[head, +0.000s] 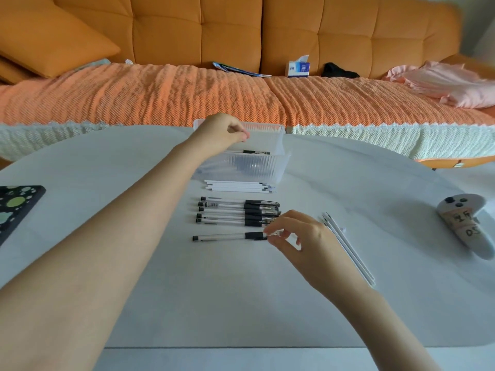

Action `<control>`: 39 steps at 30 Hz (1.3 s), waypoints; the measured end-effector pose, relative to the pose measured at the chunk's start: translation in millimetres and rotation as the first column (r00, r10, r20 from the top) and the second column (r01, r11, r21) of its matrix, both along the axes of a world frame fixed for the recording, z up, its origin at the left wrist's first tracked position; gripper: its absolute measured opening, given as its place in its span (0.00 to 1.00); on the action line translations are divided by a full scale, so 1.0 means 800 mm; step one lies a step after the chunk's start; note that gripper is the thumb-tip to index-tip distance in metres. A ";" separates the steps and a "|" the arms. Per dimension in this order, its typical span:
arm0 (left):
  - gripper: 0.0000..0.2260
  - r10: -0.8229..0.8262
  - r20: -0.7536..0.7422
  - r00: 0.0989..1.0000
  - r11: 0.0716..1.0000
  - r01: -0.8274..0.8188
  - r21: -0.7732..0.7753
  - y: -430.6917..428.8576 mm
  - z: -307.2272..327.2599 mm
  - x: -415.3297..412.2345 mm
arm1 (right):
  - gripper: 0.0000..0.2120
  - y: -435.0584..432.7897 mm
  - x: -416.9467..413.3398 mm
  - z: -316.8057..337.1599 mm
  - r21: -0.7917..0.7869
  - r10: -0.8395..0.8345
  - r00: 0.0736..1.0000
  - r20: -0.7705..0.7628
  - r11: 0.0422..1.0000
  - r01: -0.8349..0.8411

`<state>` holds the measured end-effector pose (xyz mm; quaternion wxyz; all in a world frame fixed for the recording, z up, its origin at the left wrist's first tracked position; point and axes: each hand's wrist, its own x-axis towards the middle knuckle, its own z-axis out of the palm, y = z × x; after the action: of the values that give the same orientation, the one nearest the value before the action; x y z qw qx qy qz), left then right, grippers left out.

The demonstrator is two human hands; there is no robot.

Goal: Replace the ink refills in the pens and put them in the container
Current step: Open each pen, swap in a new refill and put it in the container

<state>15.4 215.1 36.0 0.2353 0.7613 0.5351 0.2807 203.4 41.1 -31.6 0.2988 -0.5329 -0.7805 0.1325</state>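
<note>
1. Our right hand (292, 234) pinched the tip end of the lone pen (227, 236) between thumb and fingertips. The pen lay flat on the worktop (267, 303), just in front of the row of pens (235, 212).
2. Our left hand (223, 129) hung over the clear container (280, 141) with its fingers bunched. We could not tell whether they held anything. A stored pen (251, 152) lay inside the container.
3. We judged the step in hand to be opening the lone pen at its tip. To do it well, we would bring the left hand down to steady the barrel. The right hand would then twist the tip section off, low over the worktop so small parts could not roll away.
4. The white refills (235, 186) lay between the row and the container, near enough to reach. The side refills (348, 250) lay slantwise just right of our right hand. We could not tell which set was spent.
</note>
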 end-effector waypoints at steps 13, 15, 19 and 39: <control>0.06 -0.080 -0.032 0.996 0.980 0.085 0.179 -0.204 -0.094 -0.010 | 0.09 0.003 -0.008 -0.006 0.096 -0.048 0.984 0.169 0.995 0.032; 0.07 -0.041 -0.098 0.994 0.975 0.061 0.214 -0.207 -0.103 -0.014 | 0.09 0.002 -0.009 -0.006 0.093 -0.044 0.980 0.196 0.995 0.026; 0.09 -0.021 -0.157 0.987 0.959 0.064 0.276 -0.205 -0.112 -0.014 | 0.08 0.000 -0.011 -0.006 0.061 -0.046 0.974 0.224 0.998 0.033; 0.11 -0.066 -0.049 0.997 0.967 0.076 0.244 -0.229 -0.087 -0.012 | 0.06 -0.011 -0.020 0.011 -0.151 0.078 0.997 -0.015 0.985 -0.079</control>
<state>5.9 32.0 -33.6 0.1382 0.8086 0.4734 0.3208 187.0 32.5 -23.0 0.2554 -0.5223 -0.7872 0.2057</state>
